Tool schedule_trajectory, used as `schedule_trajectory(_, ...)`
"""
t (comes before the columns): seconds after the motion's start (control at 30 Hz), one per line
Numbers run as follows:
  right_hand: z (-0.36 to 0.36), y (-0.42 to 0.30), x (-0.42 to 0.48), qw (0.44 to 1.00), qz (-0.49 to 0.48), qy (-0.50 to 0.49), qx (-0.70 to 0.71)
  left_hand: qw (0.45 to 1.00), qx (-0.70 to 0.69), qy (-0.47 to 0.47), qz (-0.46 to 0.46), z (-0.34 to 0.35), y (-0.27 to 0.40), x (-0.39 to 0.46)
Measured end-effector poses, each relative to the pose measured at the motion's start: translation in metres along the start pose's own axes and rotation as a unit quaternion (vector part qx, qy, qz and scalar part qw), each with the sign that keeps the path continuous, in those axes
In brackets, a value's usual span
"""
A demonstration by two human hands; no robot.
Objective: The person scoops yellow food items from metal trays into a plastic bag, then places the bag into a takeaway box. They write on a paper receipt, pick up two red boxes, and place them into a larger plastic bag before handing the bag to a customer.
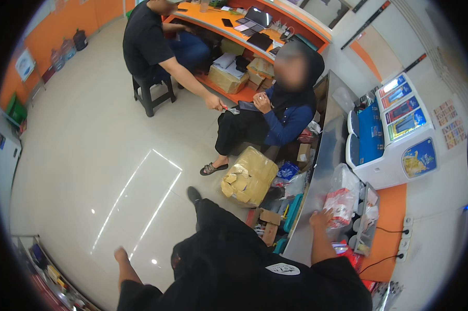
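My left hand [120,254] hangs over the pale tiled floor [70,163]. It looks curled, and the side towards its palm is hidden. On the right, my right hand [320,218] rests with spread fingers on the steel counter [308,202]. Its fingertips reach the side of a clear plastic bag of red and white packs [338,206]. In front of my legs stands a tan taped carton [253,173], its wrapping torn at one corner. A seated person in black holds an adjustable wrench [232,111] out towards another seated person, who has a dark tablet-like object [248,106] on the lap.
A drink dispenser [389,144] stands on the counter beside a grey tray [366,221]. Open boxes [267,223] and teal cases [293,213] crowd the shelf below. The orange desk [214,16] carries a laptop [257,17]. A black stool [152,93] supports one person.
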State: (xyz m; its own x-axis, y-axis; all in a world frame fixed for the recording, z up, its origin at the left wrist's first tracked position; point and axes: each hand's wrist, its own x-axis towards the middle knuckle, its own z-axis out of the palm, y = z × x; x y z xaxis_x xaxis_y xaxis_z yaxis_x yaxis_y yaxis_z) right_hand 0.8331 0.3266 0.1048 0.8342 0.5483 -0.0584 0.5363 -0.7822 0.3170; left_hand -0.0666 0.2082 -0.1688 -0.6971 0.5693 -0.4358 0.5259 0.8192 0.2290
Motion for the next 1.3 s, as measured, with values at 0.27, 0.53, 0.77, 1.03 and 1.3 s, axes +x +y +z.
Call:
schedule_trajectory(0.27, -0.042, -0.165, -0.027, 0.985, -0.073, 0.010, 0.158, 0.943, 0.005, -0.233, 0.236, 0.003, -0.014, -0.072)
schedule_trajectory(0.53, 0.017, -0.540, -0.123, 0.845, -0.474, -0.206, 0.139, 0.900, -0.374, -0.216, 0.061, -0.183, 0.150, -0.043)
schedule_trajectory(0.77, -0.195, -0.739, -0.531, 0.325, -0.906, -0.256, 0.092, 0.758, -0.591, 0.071, -0.268, -0.195, -0.008, -0.084)
schedule_trajectory(1.03, -0.065, -0.823, -0.804, 0.246, -0.944, -0.200, 0.094, 0.697, -0.430, 0.093, -0.566, 0.040, -0.157, -0.312)
schedule_trajectory(1.3, 0.046, -0.720, -0.959, 0.213, -0.897, -0.181, -0.342, 0.281, -0.685, 0.195, -0.644, 0.061, -0.127, -0.355)
